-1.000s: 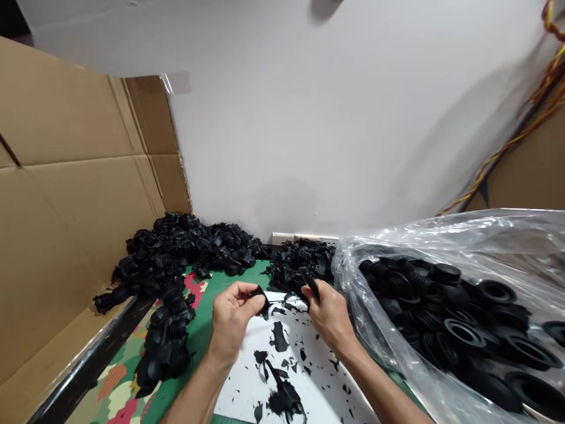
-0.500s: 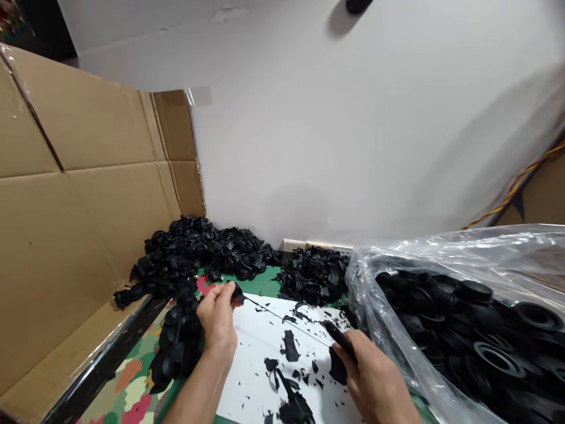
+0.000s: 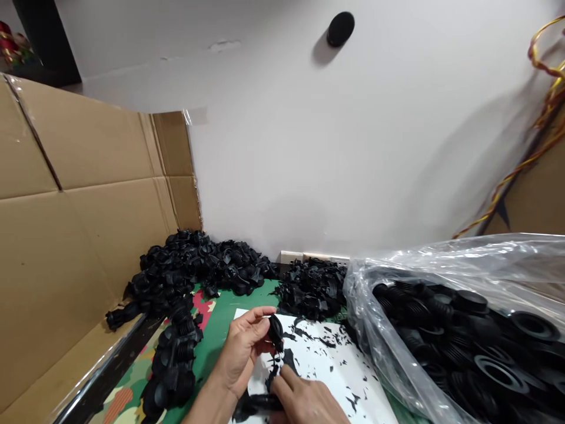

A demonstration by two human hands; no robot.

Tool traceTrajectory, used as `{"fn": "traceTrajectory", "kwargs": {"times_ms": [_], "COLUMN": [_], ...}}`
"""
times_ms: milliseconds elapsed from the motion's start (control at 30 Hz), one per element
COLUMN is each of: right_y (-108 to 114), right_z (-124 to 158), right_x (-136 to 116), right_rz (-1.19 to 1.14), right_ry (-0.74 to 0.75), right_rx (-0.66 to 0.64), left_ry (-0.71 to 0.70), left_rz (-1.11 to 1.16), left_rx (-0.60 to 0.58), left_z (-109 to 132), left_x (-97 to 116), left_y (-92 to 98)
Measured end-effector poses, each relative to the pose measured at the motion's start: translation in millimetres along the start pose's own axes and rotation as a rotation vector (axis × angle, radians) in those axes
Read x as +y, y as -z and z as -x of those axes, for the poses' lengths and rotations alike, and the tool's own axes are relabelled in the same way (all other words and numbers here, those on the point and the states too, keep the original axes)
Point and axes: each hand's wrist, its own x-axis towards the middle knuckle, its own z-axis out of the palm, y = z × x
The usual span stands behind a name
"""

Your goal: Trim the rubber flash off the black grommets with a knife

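My left hand [image 3: 245,347] is closed on a black ribbed rubber part [image 3: 276,333], held on edge above the white sheet [image 3: 348,377]. Just below it is my right hand [image 3: 304,394], with its fingers wrapped round a black-handled tool [image 3: 262,403]. The tool's handle points left, and its working end cannot be made out. The right fingertips are close to the rubber part; whether they touch it is unclear. Black rubber scraps [image 3: 289,359] lie scattered over the sheet around both hands.
Black rubber parts are heaped [image 3: 212,262] along a cardboard wall [image 3: 101,224] at left. A pile of black scraps [image 3: 313,285] lies behind the sheet. At right stands a clear plastic bag [image 3: 368,318] holding ribbed black parts [image 3: 454,335]. A patterned green mat [image 3: 212,333] lies beneath.
Both hands have come together: the left moved right with the rubber part, the right moved left and nearer with the tool. A thin strand stretching between them earlier no longer shows. The view tilted up.
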Motion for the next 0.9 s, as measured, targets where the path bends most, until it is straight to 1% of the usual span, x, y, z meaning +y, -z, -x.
{"fn": "traceTrajectory", "kwargs": {"times_ms": [33, 100, 200, 300, 367, 433, 500, 600, 700, 800, 900], "right_y": [9, 26, 47, 60, 64, 65, 63, 55, 46, 43, 44], "right_z": [-10, -29, -47, -48, -42, -36, -34, -38, -44, -46, -45], "right_x": [6, 21, 50, 72, 77, 73, 61, 35, 16, 13, 17], "right_rz": [-0.015, -0.011, -0.035, -0.154, -0.279, -0.444, -0.639, -0.917, -1.104, -1.216, -1.3], "right_ry": [-0.008, -0.09, -0.275, -0.427, -0.517, -0.591, -0.617, -0.59, -0.616, -0.656, -0.642], "right_rx": [-0.041, -0.014, 0.052, 0.117, 0.171, 0.226, 0.278, 0.358, 0.459, 0.548, 0.575], "left_ry": [-0.013, -0.047, -0.071, -0.051, -0.035, -0.025, -0.02, -0.042, -0.118, -0.165, -0.162], "left_rz": [0.009, 0.03, 0.053, 0.055, 0.046, 0.026, -0.004, -0.057, -0.142, -0.266, -0.418], "left_rx": [0.007, 0.039, 0.115, 0.207, 0.255, 0.271, 0.252, 0.175, 0.083, 0.003, -0.048], "left_z": [-1, -4, -10, -15, -16, -15, -12, -6, -1, 2, 2], "left_x": [1, 3, 3, -1, -5, -9, -12, -15, -17, -19, -20], "left_y": [1.5, 5.2, 12.0, 17.6, 18.6, 16.4, 11.2, 0.9, -7.0, -9.2, -7.1]}}
